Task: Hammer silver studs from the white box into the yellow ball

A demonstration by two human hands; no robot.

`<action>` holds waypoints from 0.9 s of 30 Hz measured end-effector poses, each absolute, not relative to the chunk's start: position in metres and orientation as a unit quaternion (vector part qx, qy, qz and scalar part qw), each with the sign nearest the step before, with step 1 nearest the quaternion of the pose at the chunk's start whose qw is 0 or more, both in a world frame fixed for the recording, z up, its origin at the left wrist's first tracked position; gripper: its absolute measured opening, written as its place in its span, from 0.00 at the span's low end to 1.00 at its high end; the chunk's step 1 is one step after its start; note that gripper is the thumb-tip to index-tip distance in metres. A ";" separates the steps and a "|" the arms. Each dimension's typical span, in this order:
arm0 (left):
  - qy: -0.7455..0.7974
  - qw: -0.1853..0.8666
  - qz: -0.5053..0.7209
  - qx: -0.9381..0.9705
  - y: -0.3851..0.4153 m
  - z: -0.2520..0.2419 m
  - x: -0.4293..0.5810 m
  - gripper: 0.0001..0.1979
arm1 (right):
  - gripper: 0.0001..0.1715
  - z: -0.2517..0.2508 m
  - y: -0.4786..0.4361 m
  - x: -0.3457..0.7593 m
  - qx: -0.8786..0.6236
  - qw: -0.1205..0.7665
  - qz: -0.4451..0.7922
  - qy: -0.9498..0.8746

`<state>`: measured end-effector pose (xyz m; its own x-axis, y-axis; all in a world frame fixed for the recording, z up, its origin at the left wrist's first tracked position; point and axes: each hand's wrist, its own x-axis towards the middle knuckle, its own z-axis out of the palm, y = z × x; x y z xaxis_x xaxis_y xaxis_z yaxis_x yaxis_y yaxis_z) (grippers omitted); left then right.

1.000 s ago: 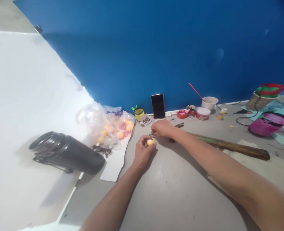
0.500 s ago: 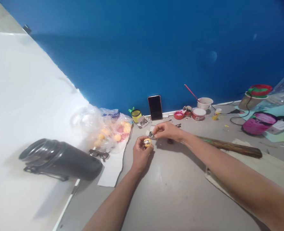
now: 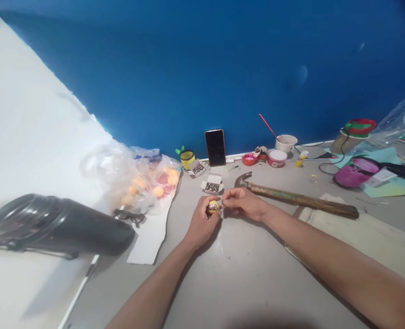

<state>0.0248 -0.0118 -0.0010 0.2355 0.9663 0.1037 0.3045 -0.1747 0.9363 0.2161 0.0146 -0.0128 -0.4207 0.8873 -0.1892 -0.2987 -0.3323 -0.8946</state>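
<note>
Between the thumb and fingers of my left hand (image 3: 204, 221) is a small yellow ball (image 3: 214, 207) with shiny silver studs on its top. My right hand (image 3: 243, 203) is close beside the ball on its right side, its thumb and fingertips pinched together. Whatever is in that pinch is too small to make out. Just behind my hands stands an open small white box (image 3: 212, 184) full of silver metal pieces, like thumbtacks. A second such box (image 3: 197, 169) lies farther back to the left.
A claw hammer (image 3: 298, 198) lies right of my hands, partly over a beige cloth (image 3: 356, 233). A phone (image 3: 215, 147) leans on the blue wall. Left are a plastic bag of yellow balls (image 3: 147, 183), glasses (image 3: 130, 215) and a black bottle (image 3: 61, 226).
My right hand has drawn back from the white box toward the ball in my left hand, leaving the box and hammer head uncovered. The camera view has shifted slightly.
</note>
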 end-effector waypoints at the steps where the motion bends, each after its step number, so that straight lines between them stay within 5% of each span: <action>1: 0.478 0.436 0.385 0.658 -0.012 -0.001 0.024 0.14 | 0.24 -0.013 0.014 0.216 -0.354 0.404 0.734 -0.416; 14: 0.465 0.509 0.376 0.620 -0.014 0.001 0.025 0.16 | 0.24 -0.017 0.013 0.215 -0.339 0.408 0.731 -0.429; 27: 0.456 0.466 0.346 0.674 -0.013 -0.003 0.025 0.10 | 0.19 -0.019 0.012 0.214 -0.374 0.394 0.701 -0.462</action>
